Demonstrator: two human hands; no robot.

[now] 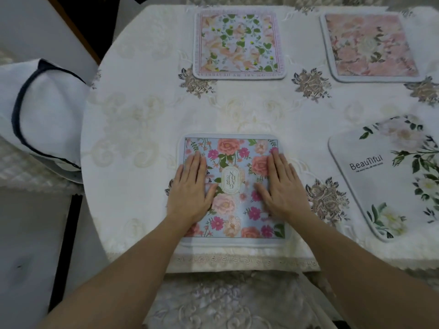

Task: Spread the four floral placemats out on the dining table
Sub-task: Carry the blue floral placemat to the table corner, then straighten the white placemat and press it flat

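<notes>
Both hands, left (190, 188) and right (281, 186), flat, fingers extended, gripping nothing, pressing blue floral placemat (234, 210) at near desk (133, 129) edge. Three other placemats laid right and far. Risk: pressure sliding mat, bunching tablecloth (237, 262).

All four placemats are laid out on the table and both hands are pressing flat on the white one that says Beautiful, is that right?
Not quite. The head view shows both the left hand and the right hand flat on the blue Garden placemat at the near edge, not on the white Beautiful placemat, which lies untouched to the right. The rest holds: all four are laid out on the table.
</notes>
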